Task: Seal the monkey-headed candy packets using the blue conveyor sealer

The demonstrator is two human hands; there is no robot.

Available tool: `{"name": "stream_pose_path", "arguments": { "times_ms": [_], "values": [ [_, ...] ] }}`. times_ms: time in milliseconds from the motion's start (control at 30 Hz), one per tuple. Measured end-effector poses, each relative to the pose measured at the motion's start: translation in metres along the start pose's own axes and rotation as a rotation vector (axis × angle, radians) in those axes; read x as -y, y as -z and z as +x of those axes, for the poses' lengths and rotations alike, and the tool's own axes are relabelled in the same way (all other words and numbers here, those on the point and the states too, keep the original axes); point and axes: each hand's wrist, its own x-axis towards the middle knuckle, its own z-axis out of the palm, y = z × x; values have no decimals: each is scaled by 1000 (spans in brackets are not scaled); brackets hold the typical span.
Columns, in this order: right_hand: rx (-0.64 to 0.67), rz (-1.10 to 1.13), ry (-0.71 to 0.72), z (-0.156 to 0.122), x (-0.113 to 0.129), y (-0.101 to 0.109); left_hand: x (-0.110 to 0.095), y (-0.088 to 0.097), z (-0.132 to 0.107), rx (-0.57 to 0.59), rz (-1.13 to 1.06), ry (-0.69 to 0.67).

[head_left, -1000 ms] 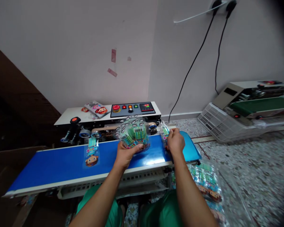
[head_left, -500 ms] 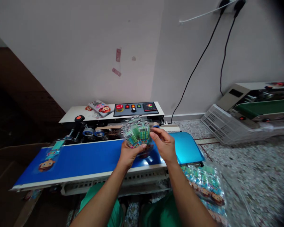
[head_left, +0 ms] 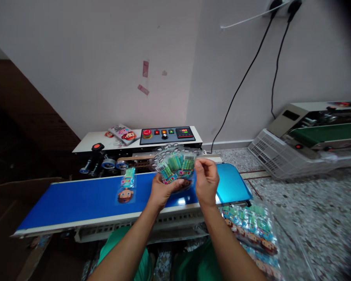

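My left hand (head_left: 160,191) is closed round the lower part of a fan of clear plastic packets (head_left: 175,164), its thumb pressed across the front. Green, barcoded tops and dark loop-like marks show along the upper edge of the fan. At the fan's right side, my right hand (head_left: 206,181) pinches the edge of one packet (head_left: 188,162) between thumb and curled fingers. Beneath both hands runs the blue conveyor belt (head_left: 90,199) of a sealing machine. A single packet (head_left: 126,187) with a cartoon face lies flat on it, left of my left hand.
Behind the belt stands the machine's control panel (head_left: 167,134), with a packet stack (head_left: 123,134) on its housing. More packets (head_left: 254,226) lie in rows at lower right. A white plastic crate (head_left: 269,156) and a green-belted machine (head_left: 327,134) are farther right. Cardboard (head_left: 6,207) stands at left.
The packet seen at the belt's left end is gone from there, and one now lies nearer my left hand. The held packets are fanned wider, and my right hand has shifted slightly right.
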Motion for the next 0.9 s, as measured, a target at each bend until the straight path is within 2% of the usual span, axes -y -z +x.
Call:
{"name": "stream_pose_path", "arguments": {
  "times_ms": [133,233,400,500,600,700,800,900],
  "values": [
    [-124,-13,-105,10,-8,9,2,2,1,-41,-5,-19],
    [-123,-97,-133,25,-21,27,3,5,2,-50,6,-19],
    [-1,-537,-135,44,-50,60,0,11,5,-104,5,-39],
    [96,-843,-158,46,-62,67,-2,13,6,-120,18,-45],
    [150,-1081,-261,46,-65,63,-3,14,6,-109,24,-49],
    [143,-1156,-304,45,-67,53,-2,12,4,-99,17,-51],
    [181,-1082,-254,40,-70,39,-1,9,2,-90,28,-48],
    [207,-905,-137,34,-64,26,0,7,1,-88,38,-37]
  ]
}}
